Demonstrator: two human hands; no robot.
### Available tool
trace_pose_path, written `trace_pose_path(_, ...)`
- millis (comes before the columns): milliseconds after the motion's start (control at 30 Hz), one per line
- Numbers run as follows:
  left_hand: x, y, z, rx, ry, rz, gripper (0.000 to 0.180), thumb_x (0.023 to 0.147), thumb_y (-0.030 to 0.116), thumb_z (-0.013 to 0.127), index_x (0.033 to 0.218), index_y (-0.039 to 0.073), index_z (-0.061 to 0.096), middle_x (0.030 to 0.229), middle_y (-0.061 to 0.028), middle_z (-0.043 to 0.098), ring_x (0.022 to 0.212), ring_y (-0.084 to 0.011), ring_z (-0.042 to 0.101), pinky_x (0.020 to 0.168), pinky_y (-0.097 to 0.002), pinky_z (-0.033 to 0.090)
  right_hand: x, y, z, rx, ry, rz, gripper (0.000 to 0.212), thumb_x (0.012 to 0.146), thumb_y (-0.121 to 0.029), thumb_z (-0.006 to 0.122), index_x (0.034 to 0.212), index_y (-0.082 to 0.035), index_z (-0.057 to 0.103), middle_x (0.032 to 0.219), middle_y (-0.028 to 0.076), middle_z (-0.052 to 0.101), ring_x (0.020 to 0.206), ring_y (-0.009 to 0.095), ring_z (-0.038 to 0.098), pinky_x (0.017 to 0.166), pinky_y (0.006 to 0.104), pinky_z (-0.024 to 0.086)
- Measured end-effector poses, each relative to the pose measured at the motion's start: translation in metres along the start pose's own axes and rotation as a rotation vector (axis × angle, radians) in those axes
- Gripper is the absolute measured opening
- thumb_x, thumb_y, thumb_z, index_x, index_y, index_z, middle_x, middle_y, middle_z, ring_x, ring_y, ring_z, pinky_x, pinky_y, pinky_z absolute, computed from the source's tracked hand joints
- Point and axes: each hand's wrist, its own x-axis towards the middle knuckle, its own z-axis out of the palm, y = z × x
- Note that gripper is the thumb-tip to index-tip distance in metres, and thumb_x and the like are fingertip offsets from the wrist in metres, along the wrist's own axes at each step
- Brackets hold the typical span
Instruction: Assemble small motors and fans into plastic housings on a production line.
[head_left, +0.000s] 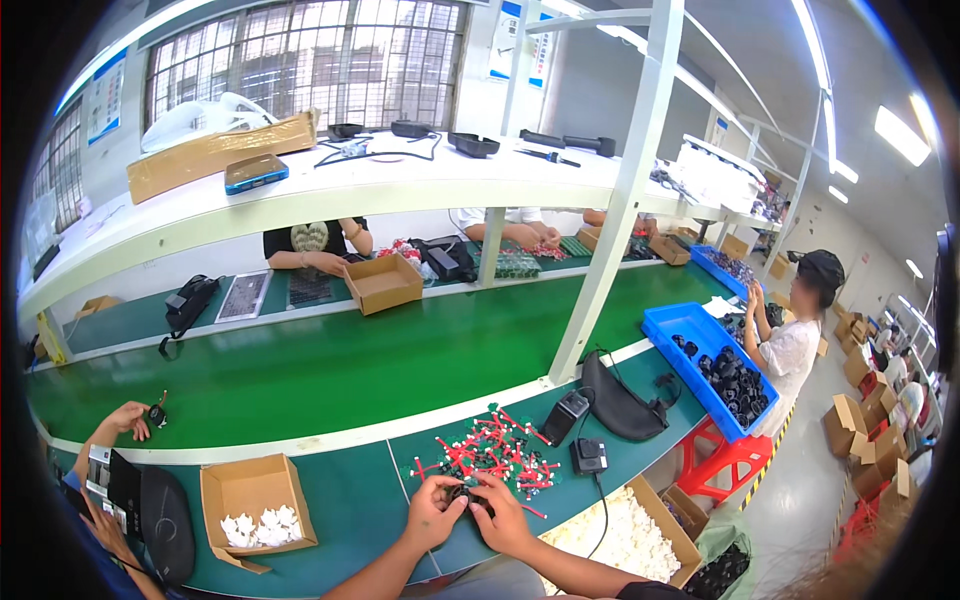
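Low in the middle, my left hand (434,512) and my right hand (502,516) meet over the green work surface. Between their fingertips they pinch a small black part (461,493), mostly covered by the fingers, so its exact kind does not show. Just beyond them lies a loose pile of small green circuit boards with red-and-white wires (488,452). To the right of the pile stand a black box-shaped adapter (565,415) and a second black adapter (589,457) with a cable running down past my right forearm.
An open carton of white pieces (258,505) sits left; a carton of cream pieces (640,540) is lower right. A black pouch (622,398) lies near a blue bin of black parts (735,385). A green conveyor belt (330,350) and white post (620,200) lie beyond. Co-workers sit around.
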Motion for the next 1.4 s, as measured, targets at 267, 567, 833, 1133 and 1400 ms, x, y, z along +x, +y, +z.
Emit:
trace_pose_path(267,-0.001,-0.006,0.000,0.088,0.023,-0.033,0.033,0.090,0.001,0.073,0.118,-0.001,0.056,0.098,-0.0080,0.067,0.078,-0.0086,0.067,0.066,-0.0218,0.053,0.001,0.004,0.001,-0.074,-0.045,-0.085,0.024,0.088,-0.002,0.070,0.111,-0.001,0.063,0.123,0.019,0.065,0.108,0.037,0.067,0.091,0.0416,0.055)
trace_pose_path(567,0.002,-0.005,0.000,0.411,0.004,0.157,0.031,0.081,0.011,0.081,0.106,0.001,0.066,0.108,-0.0131,0.062,0.098,-0.0249,0.067,0.084,-0.0343,0.055,-0.005,0.010,0.004,-0.020,-0.035,-0.030,0.021,0.089,-0.001,0.069,0.109,0.001,0.063,0.122,0.017,0.065,0.100,0.030,0.070,0.086,0.0348,0.058)
trace_pose_path(833,0.001,-0.002,0.007,0.231,-0.011,0.079,0.030,0.089,-0.001,0.071,0.116,-0.004,0.057,0.108,-0.0125,0.065,0.097,-0.0184,0.068,0.084,-0.0301,0.056,-0.001,0.010,0.002,0.068,-0.044,0.021,0.026,0.089,0.000,0.070,0.114,-0.001,0.063,0.126,0.014,0.063,0.092,0.023,0.071,0.081,0.0327,0.058)
trace_pose_path(1133,0.004,0.003,0.005,0.130,-0.054,0.015,0.029,0.096,-0.011,0.051,0.124,-0.006,0.049,0.122,-0.0185,0.064,0.108,-0.0195,0.067,0.092,-0.0302,0.055,0.000,0.014,0.001,0.020,0.015,-0.069,0.027,0.086,0.000,0.075,0.111,-0.002,0.064,0.127,0.012,0.060,0.101,0.025,0.070,0.083,0.0337,0.059)
trace_pose_path(1400,0.004,0.009,0.008,0.075,-0.077,0.009,0.029,0.097,-0.011,0.050,0.125,-0.004,0.048,0.123,-0.0169,0.063,0.110,-0.0186,0.064,0.096,-0.0295,0.051,0.000,0.014,0.002,0.032,-0.017,-0.044,0.031,0.085,0.001,0.074,0.115,-0.003,0.067,0.128,0.014,0.056,0.107,0.026,0.066,0.085,0.0332,0.059)
